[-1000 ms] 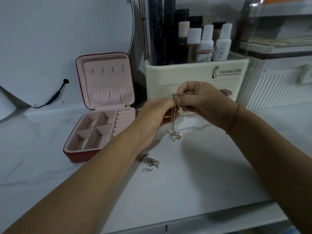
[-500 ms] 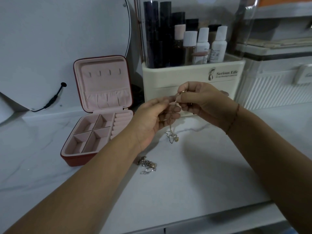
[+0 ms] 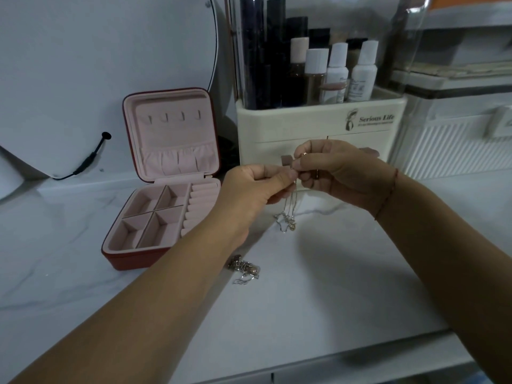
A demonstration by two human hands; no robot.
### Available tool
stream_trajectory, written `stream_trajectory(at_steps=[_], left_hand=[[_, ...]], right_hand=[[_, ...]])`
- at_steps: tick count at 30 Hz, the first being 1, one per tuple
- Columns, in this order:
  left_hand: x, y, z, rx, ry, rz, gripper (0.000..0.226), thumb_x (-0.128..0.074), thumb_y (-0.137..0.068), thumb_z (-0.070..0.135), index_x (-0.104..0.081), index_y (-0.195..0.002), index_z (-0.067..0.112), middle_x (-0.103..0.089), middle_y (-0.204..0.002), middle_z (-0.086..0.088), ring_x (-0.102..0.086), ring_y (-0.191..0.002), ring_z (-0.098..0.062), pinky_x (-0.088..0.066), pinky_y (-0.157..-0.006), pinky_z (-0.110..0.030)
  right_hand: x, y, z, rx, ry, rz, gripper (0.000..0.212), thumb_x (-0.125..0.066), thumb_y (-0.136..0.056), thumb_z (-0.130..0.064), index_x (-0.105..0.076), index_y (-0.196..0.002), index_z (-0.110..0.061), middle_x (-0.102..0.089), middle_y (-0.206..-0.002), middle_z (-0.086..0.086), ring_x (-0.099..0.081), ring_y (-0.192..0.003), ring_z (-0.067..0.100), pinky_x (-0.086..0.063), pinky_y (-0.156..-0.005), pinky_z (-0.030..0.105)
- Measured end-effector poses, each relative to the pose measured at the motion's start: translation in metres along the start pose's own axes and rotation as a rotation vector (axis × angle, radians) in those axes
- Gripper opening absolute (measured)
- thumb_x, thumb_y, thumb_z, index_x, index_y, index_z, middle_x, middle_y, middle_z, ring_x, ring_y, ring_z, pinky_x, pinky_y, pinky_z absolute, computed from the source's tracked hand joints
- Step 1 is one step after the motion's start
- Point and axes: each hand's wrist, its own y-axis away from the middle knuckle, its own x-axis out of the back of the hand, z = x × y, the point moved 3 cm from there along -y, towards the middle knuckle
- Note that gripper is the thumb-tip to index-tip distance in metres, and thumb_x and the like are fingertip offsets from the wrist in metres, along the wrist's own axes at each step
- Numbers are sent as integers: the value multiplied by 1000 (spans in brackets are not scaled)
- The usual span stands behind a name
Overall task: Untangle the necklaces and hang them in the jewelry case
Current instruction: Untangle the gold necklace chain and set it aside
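My left hand [image 3: 257, 189] and my right hand [image 3: 338, 173] meet above the counter, both pinching the top of a thin necklace [image 3: 288, 214]. Its chain hangs down from my fingers and its tangled lower end with a small pendant touches the marble top. A second heap of tangled necklaces [image 3: 245, 268] lies on the counter beside my left forearm. The red jewelry case [image 3: 166, 178] stands open at the left, its pink lid upright with a row of small hooks [image 3: 173, 116] that bear nothing.
A cream cosmetics organiser [image 3: 318, 126] full of bottles stands right behind my hands. A white ribbed box [image 3: 457, 142] sits at the right. A round mirror [image 3: 97, 65] with a black cable leans at the back left. The counter's front edge [image 3: 332, 356] runs below my arms.
My left hand's fingertips have closed in against my right hand's at the top of the chain. The hanging pendant end has swung slightly. The heap on the counter has not moved.
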Motion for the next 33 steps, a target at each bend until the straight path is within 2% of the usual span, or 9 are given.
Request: stream_trajectory(at_steps=[4,9,13,16,20,22,24,30,33], left_hand=[[1,0,1,14,21,23,5,-72,-80,7,-72,-81,12,-72,-67,-1,-65,-63,-8,-54,-69,-19],[3,0,2,-11,1,34,5,-72,-81,7,-72,-86,8,-72,-71,-3,-66,-64,-8,-54,-71,-20],[3,0,1,-20,19,29,4,-70,-83,5,-71,-86,7,-72,-67,0,-66,-62,-5,-55,-69,-18],[3,1,1,-13,24,31,5,-69,-82,3,-71,-84,7,-72,-65,-1,-66,-60,-5,-55,-65,-15],[5,1,2,-28,-72,76,7,-72,-80,1,-71,-78,8,-70,-63,-1,-63,-60,-8,-53,-66,-18],[5,0,2,-26,-84,90,6,-71,-79,1,-71,-76,6,-68,-62,-3,-60,-61,-11,-52,-65,-20],[4,0,1,-25,-88,103,5,-71,-79,2,-70,-75,5,-67,-63,-4,-59,-62,-13,-50,-65,-22],[3,-4,-1,-14,-112,122,9,-69,-79,4,-69,-71,8,-67,-63,-4,-57,-59,-11,-48,-65,-24],[5,-6,-2,-15,-117,138,11,-67,-79,2,-69,-70,8,-66,-62,-4,-56,-59,-12,-48,-64,-24]], right_hand=[[1,1,0,19,113,25,19,-59,-84,8,-60,-77,-10,-53,-63,4,-46,-59,12,-38,-63,24],[1,2,-1,41,104,35,17,-62,-82,9,-58,-81,-8,-59,-57,-1,-52,-57,10,-46,-61,18],[2,3,-1,35,89,29,13,-69,-77,1,-60,-82,-7,-61,-74,12,-57,-63,12,-50,-64,17],[3,3,0,32,121,32,18,-73,-68,-8,-61,-82,-8,-60,-71,11,-58,-61,12,-51,-64,17],[1,2,-1,108,303,86,15,-72,-77,2,-62,-80,-8,-65,-68,11,-60,-61,13,-52,-63,17],[-2,2,-2,148,387,124,15,-72,-77,3,-63,-80,-9,-69,-86,25,-63,-73,22,-52,-67,21],[-5,3,-3,172,438,146,15,-72,-78,2,-64,-81,-10,-67,-99,30,-62,-81,26,-53,-73,24],[-7,1,-3,205,459,189,15,-72,-79,1,-67,-82,-13,-68,-77,8,-59,-64,6,-48,-61,12],[-5,1,-2,171,474,178,14,-72,-80,0,-67,-83,-12,-67,-75,14,-55,-60,7,-46,-58,12]])
